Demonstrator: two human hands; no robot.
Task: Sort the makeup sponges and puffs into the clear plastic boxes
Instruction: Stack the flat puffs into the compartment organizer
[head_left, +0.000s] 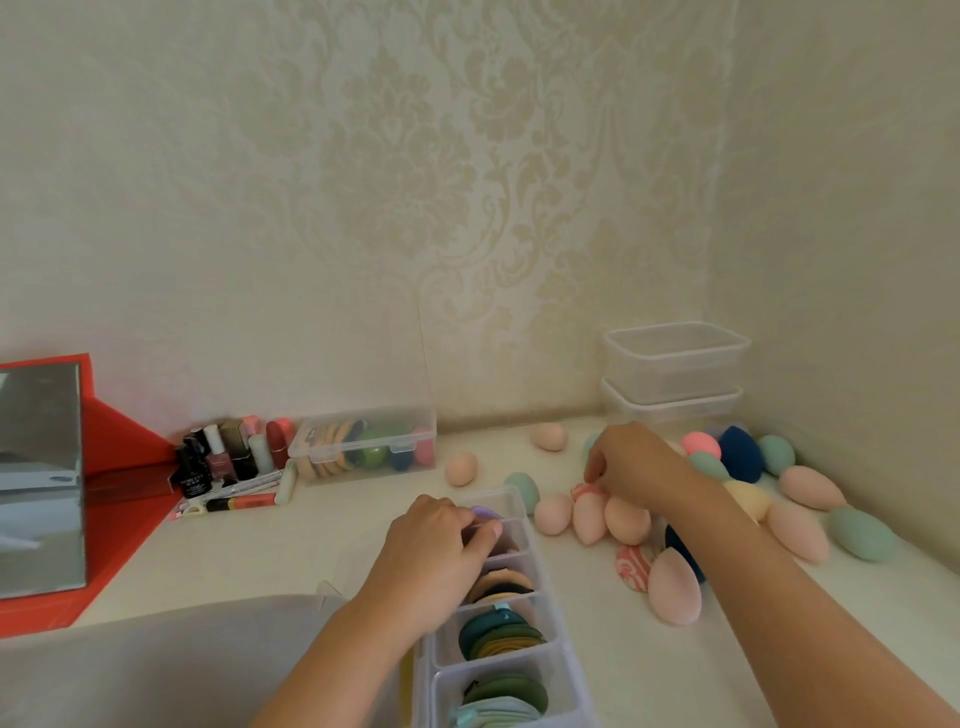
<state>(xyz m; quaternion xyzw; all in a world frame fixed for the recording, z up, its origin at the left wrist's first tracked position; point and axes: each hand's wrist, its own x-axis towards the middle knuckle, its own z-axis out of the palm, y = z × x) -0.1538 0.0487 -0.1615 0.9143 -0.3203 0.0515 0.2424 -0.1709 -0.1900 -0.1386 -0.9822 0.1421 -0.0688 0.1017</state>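
Purple puff (485, 514) pinched by left hand (441, 540) over far compartment of divided clear box (511, 496). Marbled pink sponge (584, 491) pinched by right hand (628, 462) among pink sponges (589, 519) on counter (311, 545). Stacked puffs (501, 631) kept in nearer compartments.

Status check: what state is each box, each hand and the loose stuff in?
Divided box: open, puffs stacked in its compartments.
Back box: lid shut, filled.
Corner boxes: stacked, look empty.
Left hand: grips purple puff at the far compartment.
Right hand: pinches marbled puff among sponges.
Sponges: loose on table, unsorted.
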